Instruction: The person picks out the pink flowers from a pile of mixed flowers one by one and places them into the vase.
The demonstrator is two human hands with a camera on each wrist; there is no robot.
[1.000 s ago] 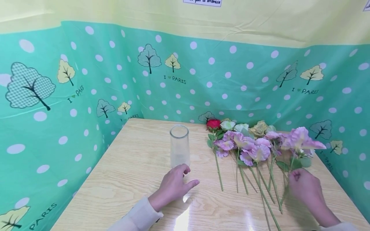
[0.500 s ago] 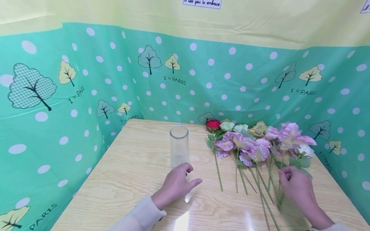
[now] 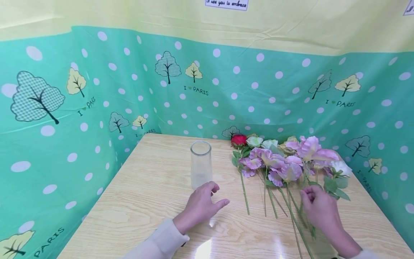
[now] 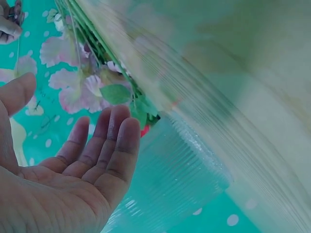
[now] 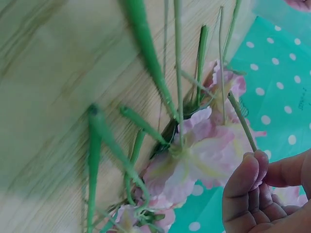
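Note:
A clear glass vase (image 3: 201, 167) stands upright on the wooden table. My left hand (image 3: 201, 204) is right in front of it, thumb spread from the fingers and nothing held; in the left wrist view its palm shows beside the ribbed glass (image 4: 170, 179). My right hand (image 3: 320, 208) pinches the thin green stem (image 5: 244, 125) of a lilac artificial flower (image 3: 309, 148) between thumb and fingertips. The bloom is raised over the other flowers at the right, and the cut end of the stem sticks out past the fingers in the right wrist view.
Several more flowers lie at the right with stems toward me: a red rose (image 3: 238, 140), pale green roses (image 3: 254, 141), lilac blooms (image 3: 290, 172) and a white rose (image 3: 341, 168). A teal dotted curtain (image 3: 207, 104) hangs behind the table (image 3: 142, 194).
My right hand has moved left, carrying the lilac flower with it, so the white rose at the far right is more exposed. My left hand has shifted slightly right.

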